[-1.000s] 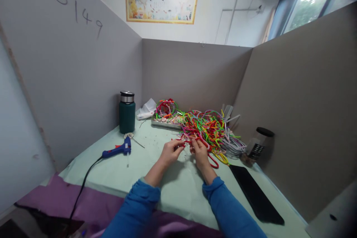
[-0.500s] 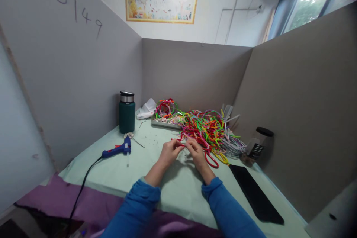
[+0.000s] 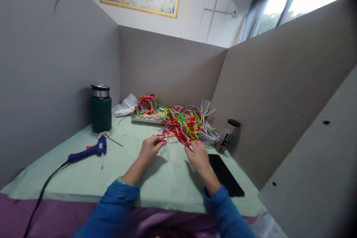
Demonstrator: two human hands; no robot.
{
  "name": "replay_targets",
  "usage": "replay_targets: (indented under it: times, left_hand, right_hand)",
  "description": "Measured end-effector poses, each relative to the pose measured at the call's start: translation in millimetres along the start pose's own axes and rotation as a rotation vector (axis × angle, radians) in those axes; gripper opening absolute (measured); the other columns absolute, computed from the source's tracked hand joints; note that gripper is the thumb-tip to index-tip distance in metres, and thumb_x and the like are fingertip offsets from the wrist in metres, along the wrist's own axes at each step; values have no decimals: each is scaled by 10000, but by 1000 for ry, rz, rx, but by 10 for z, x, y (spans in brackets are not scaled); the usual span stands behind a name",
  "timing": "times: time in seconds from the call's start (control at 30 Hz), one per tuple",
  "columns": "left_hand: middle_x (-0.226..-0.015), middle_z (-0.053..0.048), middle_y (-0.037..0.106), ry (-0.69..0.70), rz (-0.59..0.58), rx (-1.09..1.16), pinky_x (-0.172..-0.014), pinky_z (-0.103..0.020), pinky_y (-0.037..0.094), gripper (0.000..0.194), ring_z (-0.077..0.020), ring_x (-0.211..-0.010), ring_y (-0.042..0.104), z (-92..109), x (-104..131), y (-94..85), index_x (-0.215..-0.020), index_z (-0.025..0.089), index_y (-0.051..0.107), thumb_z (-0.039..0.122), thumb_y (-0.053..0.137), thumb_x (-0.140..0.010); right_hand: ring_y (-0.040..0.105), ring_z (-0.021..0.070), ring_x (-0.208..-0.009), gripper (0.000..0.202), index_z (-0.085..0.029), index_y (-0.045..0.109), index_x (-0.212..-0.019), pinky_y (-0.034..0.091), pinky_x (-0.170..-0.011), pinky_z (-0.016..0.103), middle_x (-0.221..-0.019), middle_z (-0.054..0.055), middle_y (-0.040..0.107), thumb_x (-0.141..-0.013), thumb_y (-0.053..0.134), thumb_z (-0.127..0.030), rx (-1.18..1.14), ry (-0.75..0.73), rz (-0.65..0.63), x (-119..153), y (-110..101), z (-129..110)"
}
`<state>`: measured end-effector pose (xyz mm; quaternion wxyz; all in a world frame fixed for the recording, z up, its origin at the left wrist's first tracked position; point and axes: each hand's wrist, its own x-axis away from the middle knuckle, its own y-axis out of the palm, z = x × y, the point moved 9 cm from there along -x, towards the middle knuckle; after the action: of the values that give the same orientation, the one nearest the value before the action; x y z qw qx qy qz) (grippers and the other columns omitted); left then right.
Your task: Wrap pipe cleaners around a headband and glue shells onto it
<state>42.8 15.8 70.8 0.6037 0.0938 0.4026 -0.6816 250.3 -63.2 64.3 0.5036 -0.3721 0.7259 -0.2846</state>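
My left hand (image 3: 152, 148) is raised over the middle of the table, thumb and fingertips pinched on a short piece of red pipe cleaner (image 3: 164, 141). To its right, my right hand (image 3: 197, 155) is curled around the red-handled scissors (image 3: 190, 148). The hand covers most of them, and their blades cannot be made out. Just beyond both hands spreads a tangled heap of coloured pipe cleaners (image 3: 182, 121), mostly red, green, orange and yellow. Small dark scraps lie on the cloth between the hands.
A metal tray (image 3: 147, 121) of small pieces stands at the back. On the left are a green flask (image 3: 100, 113) and a blue glue gun (image 3: 88, 152) with its cord. A black flat object (image 3: 226, 174) and a dark-lidded jar (image 3: 230, 134) sit right, beside the partition.
My hands have parted. The left keeps the red pipe cleaner; the right has moved right and closed over the scissors. The camera view has turned to the right.
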Motion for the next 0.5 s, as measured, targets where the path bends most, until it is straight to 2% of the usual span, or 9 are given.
replay_targets:
  times: [0.07,0.13,0.23,0.33,0.5]
  left_hand:
    - [-596,1,629,16,3,-3,-534,-202,386,213,-101,-546,521,49,3,-15,-670,162,667,362,642,-739]
    - [-589,2,615,29,6,-20,-526,-201,377,244,-99,-541,509,87,7,-23,-666,159,655,385,622,-751]
    - [-602,1,609,36,2,-39,-526,-202,373,243,-100,-545,505,103,9,-13,-690,159,649,381,593,-769]
    - [-630,-5,609,41,-9,-41,-530,-206,375,228,-103,-555,508,88,7,4,-712,160,645,364,572,-780]
    - [-668,-10,602,55,-25,-58,-541,-211,379,218,-102,-565,498,62,6,22,-727,161,635,357,558,-785]
  right_hand:
    - [514,295,-1034,351,-181,601,-1086,381,-861,405,-1092,142,584,-827,526,-406,229,139,-55,217,-235,391]
    - [517,339,-1038,454,-155,584,-1098,383,-840,438,-1074,172,593,-800,537,-494,387,286,-139,443,-409,794]
    - [525,368,-1044,603,-129,539,-1148,396,-816,459,-1090,197,594,-758,521,-589,448,449,-281,710,-480,1247]
    - [521,354,-1072,665,-137,489,-1208,405,-819,457,-1118,188,587,-741,503,-611,392,492,-347,787,-417,1401]
    - [525,348,-1071,695,-140,468,-1239,403,-830,463,-1109,178,593,-688,550,-555,364,541,-333,715,-384,1466]
